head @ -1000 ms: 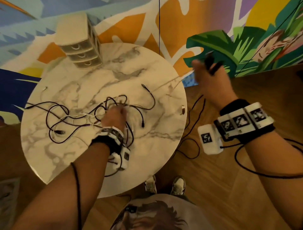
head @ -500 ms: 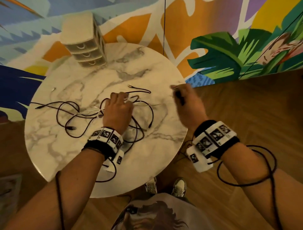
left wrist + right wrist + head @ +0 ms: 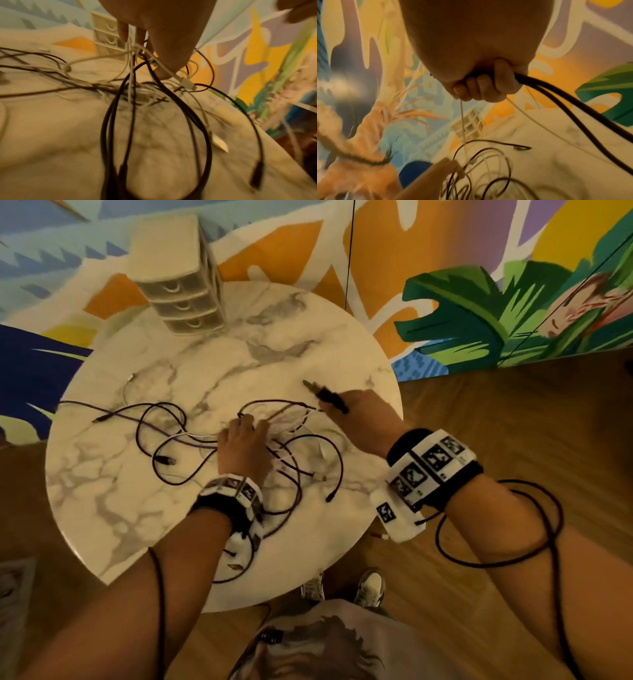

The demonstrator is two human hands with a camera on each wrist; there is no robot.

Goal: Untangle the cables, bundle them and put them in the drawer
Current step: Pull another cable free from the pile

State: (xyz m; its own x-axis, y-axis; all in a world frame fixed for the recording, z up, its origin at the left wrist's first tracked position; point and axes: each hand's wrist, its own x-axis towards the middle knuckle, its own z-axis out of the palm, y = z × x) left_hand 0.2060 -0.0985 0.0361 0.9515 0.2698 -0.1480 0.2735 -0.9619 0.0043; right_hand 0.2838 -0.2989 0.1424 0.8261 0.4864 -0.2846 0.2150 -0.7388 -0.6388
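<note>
A tangle of black, purple and white cables (image 3: 291, 453) is spread over the round marble table (image 3: 102, 508). My left hand (image 3: 243, 436) sits in the middle of the tangle. In the left wrist view its fingertips (image 3: 163, 73) pinch white and black strands, lifting them so that black loops (image 3: 202, 128) hang toward the table. My right hand (image 3: 356, 416) is at the table's right side, fist curled round a black cable (image 3: 556, 92), and a connector end (image 3: 325, 395) sticks out past the knuckles. A thin white strand (image 3: 462, 121) also runs down from this fist. The small three-drawer unit (image 3: 178, 299) stands at the back left, drawers shut.
Loose cable ends (image 3: 164, 462) lie on the left half of the table. A painted wall (image 3: 479, 302) is just behind the table, and the wooden floor (image 3: 513, 422) lies to its right. My shoes (image 3: 370, 587) stand under the near edge. A black lead (image 3: 513, 556) loops round my right forearm.
My right hand came down from high on the right, off the table, to the table's right side, still holding the black cable. My left hand stayed in the tangle.
</note>
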